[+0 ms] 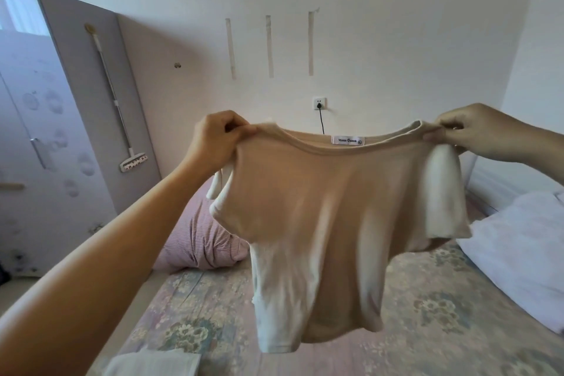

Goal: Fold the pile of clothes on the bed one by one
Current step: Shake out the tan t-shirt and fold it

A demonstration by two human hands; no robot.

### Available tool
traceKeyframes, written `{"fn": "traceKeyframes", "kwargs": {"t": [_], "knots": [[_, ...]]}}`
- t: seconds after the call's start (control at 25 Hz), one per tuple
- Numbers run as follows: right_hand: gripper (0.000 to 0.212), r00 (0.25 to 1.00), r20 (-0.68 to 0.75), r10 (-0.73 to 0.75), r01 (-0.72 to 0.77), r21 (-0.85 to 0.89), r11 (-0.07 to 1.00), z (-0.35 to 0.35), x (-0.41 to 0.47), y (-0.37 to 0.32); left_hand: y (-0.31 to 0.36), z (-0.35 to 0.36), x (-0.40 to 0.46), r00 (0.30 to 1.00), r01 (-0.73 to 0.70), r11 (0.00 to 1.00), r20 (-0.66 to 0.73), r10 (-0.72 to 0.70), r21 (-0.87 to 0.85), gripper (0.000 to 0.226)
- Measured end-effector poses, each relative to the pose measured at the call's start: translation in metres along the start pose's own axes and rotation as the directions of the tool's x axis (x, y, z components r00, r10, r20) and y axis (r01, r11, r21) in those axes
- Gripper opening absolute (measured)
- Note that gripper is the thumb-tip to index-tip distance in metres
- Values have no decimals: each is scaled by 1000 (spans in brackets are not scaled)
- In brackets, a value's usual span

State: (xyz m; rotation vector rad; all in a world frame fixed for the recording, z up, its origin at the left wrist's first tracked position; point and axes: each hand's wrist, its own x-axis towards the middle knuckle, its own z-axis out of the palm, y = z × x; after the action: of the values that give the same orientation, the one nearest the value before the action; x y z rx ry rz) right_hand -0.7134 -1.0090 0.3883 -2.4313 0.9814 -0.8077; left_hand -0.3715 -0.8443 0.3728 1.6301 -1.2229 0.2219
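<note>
Your left hand and right hand pinch the beige shirt at its shoulders. It hangs unfolded below your fingers, so its folding is not yet begun.

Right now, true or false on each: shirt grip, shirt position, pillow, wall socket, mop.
1. Both hands pinch the beige T-shirt at its shoulders: true, left hand, right hand.
2. The T-shirt lies flat on the bed: false, it hangs in the air above the floral bedsheet.
3. A striped pink pillow sits behind the shirt, on the left: true.
4. The wall socket has nothing plugged in: false, a black cable hangs from it.
5. A mop lies on the bed: false, it hangs against the wall panel.
</note>
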Motion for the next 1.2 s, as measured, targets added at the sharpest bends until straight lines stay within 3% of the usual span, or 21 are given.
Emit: {"fn": "traceKeyframes", "kwargs": {"t": [0.08,0.16,0.2,0.32,0.44,0.52,0.56,0.64,0.72,0.76,0.84,0.96,1.04,1.2], "knots": [[31,997,-31,66,-59,175,983,6,-4,8,0,-5,-7,981,-162,981,-92,172,104,8],[24,992,-17,129,-112,394,912,14,-6,15,-5,-4,-13,918,-373,885,-28,395,278,18],[22,990,-9,144,-123,467,876,17,-6,17,-7,-2,-14,907,-405,864,11,421,299,23],[20,993,16,120,-105,600,793,16,-6,17,-7,10,-10,969,-246,950,76,235,194,30],[66,992,106,71,-122,623,773,7,-5,22,-12,14,-4,968,-126,987,231,100,102,26],[77,990,127,63,-129,626,769,2,-5,27,-16,12,-4,937,-93,993,345,63,69,22],[74,991,118,69,-126,585,801,1,-6,29,-19,11,-4,923,-100,989,381,52,107,20],[43,994,93,65,-97,393,915,1,-10,34,-23,13,-5,916,-136,966,399,38,221,13],[25,997,9,80,-80,239,968,4,-13,38,-24,16,-8,929,-99,973,370,16,207,4],[31,995,25,92,-95,272,957,7,-16,42,-24,18,-11,928,-34,992,373,-15,125,5],[58,979,124,161,-201,500,842,12,-21,49,-20,25,-17,898,216,967,415,-144,-132,12],[84,938,250,239,-345,609,714,18,-27,61,-19,38,-24,818,509,781,485,-309,-362,21],[83,933,267,239,-355,594,722,23,-30,69,-21,47,-28,780,534,793,533,-328,-294,18],[74,954,200,221,-297,570,766,31,-41,83,-33,60,-34,761,411,898,601,-243,-158,22]]}}
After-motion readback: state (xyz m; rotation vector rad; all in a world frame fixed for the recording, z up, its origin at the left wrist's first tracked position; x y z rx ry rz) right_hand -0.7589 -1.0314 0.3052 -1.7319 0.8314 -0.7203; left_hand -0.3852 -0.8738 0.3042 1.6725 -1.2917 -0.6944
